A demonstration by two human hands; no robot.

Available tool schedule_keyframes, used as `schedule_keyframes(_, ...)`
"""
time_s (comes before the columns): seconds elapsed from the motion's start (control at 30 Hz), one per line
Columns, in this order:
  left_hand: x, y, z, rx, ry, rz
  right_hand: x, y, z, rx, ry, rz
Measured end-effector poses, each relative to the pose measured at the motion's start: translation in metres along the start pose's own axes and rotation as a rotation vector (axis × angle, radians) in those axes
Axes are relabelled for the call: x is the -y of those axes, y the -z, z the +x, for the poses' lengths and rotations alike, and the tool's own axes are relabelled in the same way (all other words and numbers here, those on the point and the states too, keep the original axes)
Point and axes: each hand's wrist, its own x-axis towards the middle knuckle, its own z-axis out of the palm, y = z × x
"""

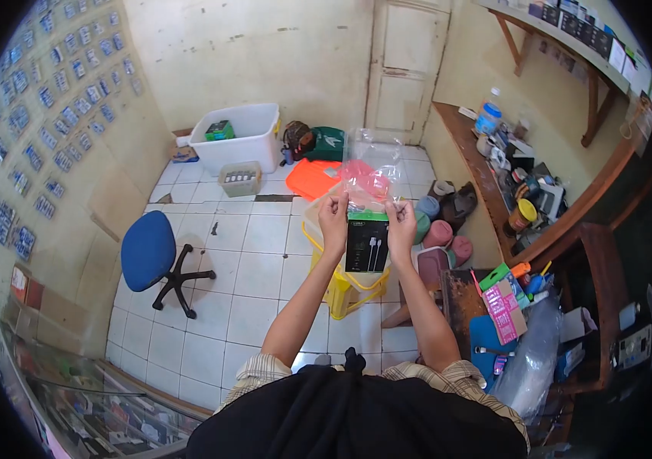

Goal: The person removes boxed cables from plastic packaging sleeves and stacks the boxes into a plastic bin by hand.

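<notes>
Both my hands are raised in front of me with fingers pinched, one on each side of a clear plastic bag (374,157). My left hand (333,220) grips its left edge, and my right hand (401,229) grips the right one. Between the hands is a black and green cable box (366,246) with a picture of white cables on its front. The bag's clear film rises above the box; whether the box is fully inside it I cannot tell. Behind and below stands a yellow-framed plastic stool or container (339,297), partly hidden by the box and my left arm.
A blue swivel chair (147,251) stands on the left of the tiled floor. Near the back wall are a white tub (265,145), a smaller bin (240,183) and an orange lid (310,180). A cluttered wooden shelf (486,195) and a table with packages (460,294) are on the right.
</notes>
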Motion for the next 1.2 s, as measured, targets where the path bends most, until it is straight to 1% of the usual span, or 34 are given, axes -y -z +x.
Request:
schedule_keyframes(0.07,-0.005,0.012,0.000,-0.037,-0.029,0.035,-0.006,-0.012,0.000,0.002,0.002,-0.005)
schedule_keyframes(0.13,-0.020,0.018,-0.007,0.005,0.000,-0.055,-0.001,-0.025,-0.002,0.003,0.009,-0.008)
schedule_keyframes(0.17,-0.020,0.027,-0.008,0.061,-0.008,0.046,0.002,-0.030,-0.003,0.029,0.002,-0.026)
schedule_keyframes(0.2,-0.016,0.034,-0.008,0.052,-0.017,0.049,0.006,-0.036,-0.004,0.054,-0.004,-0.044)
schedule_keyframes(0.27,-0.005,0.044,-0.008,0.030,0.048,0.018,0.002,-0.048,-0.007,0.072,0.010,-0.041)
schedule_keyframes(0.3,-0.007,0.044,-0.006,-0.020,0.053,-0.043,0.000,-0.054,-0.007,0.080,0.019,-0.045)
schedule_keyframes(0.33,-0.008,0.045,-0.002,-0.021,0.049,-0.040,-0.003,-0.060,-0.006,0.082,0.020,-0.040)
schedule_keyframes(0.4,-0.007,0.048,0.000,-0.104,0.022,-0.060,-0.007,-0.068,-0.011,0.023,-0.017,-0.032)
schedule_keyframes(0.43,-0.006,0.050,0.001,-0.095,0.032,-0.059,-0.006,-0.069,-0.013,0.012,-0.022,-0.038)
schedule_keyframes(0.5,-0.003,0.052,0.003,-0.083,-0.034,-0.030,-0.003,-0.071,-0.014,-0.037,-0.123,-0.081)
schedule_keyframes(0.53,-0.002,0.053,0.003,-0.070,-0.025,-0.034,-0.007,-0.069,-0.012,-0.051,-0.124,-0.088)
schedule_keyframes(0.63,0.003,0.049,0.004,-0.074,-0.029,0.013,-0.007,-0.063,-0.006,-0.012,-0.074,-0.100)
schedule_keyframes(0.7,0.006,0.044,0.008,-0.051,-0.076,0.012,0.003,-0.056,-0.002,0.028,-0.152,-0.211)
schedule_keyframes(0.73,0.006,0.041,0.010,-0.043,-0.079,0.004,-0.001,-0.053,0.002,0.021,-0.144,-0.215)
schedule_keyframes(0.8,0.006,0.035,0.017,-0.088,-0.067,0.021,-0.004,-0.046,0.011,0.151,-0.029,-0.090)
schedule_keyframes(0.83,0.007,0.032,0.023,-0.071,-0.092,-0.022,-0.001,-0.041,0.013,0.187,-0.018,-0.162)
schedule_keyframes(0.87,0.008,0.030,0.028,-0.081,-0.095,-0.030,0.003,-0.036,0.016,0.198,-0.012,-0.166)
schedule_keyframes(0.93,0.011,0.027,0.035,-0.010,-0.114,-0.015,0.020,-0.025,0.020,0.352,0.468,-0.491)
schedule_keyframes(0.97,0.012,0.025,0.038,-0.010,-0.114,-0.008,0.030,-0.018,0.024,0.433,0.505,-0.592)
schedule_keyframes(1.0,0.010,0.021,0.040,-0.006,-0.078,0.027,0.025,-0.012,0.031,0.426,0.503,-0.586)
schedule_keyframes(1.03,0.009,0.016,0.044,-0.003,-0.042,0.060,0.018,-0.007,0.040,0.514,0.520,-0.598)
schedule_keyframes(1.07,0.008,0.010,0.047,-0.004,-0.044,0.064,0.013,-0.003,0.046,0.608,0.534,-0.610)
schedule_keyframes(1.1,0.006,0.005,0.049,0.006,-0.070,0.004,0.008,-0.001,0.049,0.612,0.529,-0.602)
schedule_keyframes(1.13,0.006,0.003,0.051,0.013,-0.098,-0.055,0.004,0.000,0.051,0.614,0.372,-0.471)
schedule_keyframes(1.17,0.008,0.003,0.052,0.006,-0.102,-0.045,0.000,-0.001,0.054,0.611,0.219,-0.337)
schedule_keyframes(1.2,0.010,0.003,0.054,0.023,-0.074,-0.027,-0.004,0.000,0.056,0.615,0.220,-0.323)
